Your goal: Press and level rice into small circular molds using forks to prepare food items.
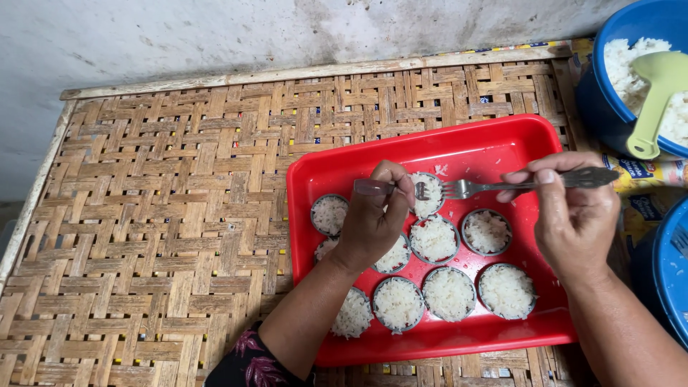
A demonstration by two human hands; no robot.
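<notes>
A red plastic tray (502,147) rests on a woven bamboo table and holds several small round metal cups packed with white rice (449,292). My left hand (375,218) hovers over the tray's left half, gripping a metal utensil (373,187) by its handle, its head over the top cup (428,195). My right hand (577,215) holds a metal fork (502,186) level, tines pointing left and meeting the other utensil above that cup.
A blue bowl (598,100) of cooked rice with a pale green scoop (656,100) stands at the top right. Another blue container (663,272) sits at the right edge, with yellow packaging (645,175) between them. The woven table (158,201) stretches left toward a grey wall.
</notes>
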